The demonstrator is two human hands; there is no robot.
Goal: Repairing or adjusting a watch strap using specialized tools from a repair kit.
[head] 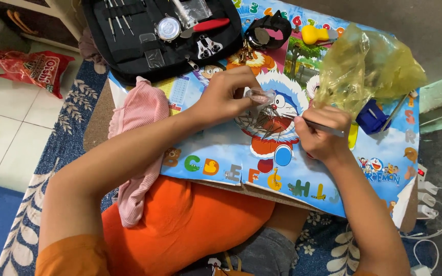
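While our left hand [226, 94] pinches the small clear piece [260, 95], our right hand [321, 134] grips a thin metal tool [323, 127], lying sideways, tip pointing left at it, close by.

Home floor, patterned rug [52, 148], tiles [6, 133], child's cartoon table [384, 153]

Orange short-sleeved shirt [180, 225], grey trousers [262, 253], bare forearms.

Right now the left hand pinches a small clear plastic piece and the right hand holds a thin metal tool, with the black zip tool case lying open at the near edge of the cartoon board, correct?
Not quite: the head view shows the black zip tool case open at the far edge of the cartoon board. The left hand does pinch the small clear plastic piece, and the right hand holds the thin metal tool.
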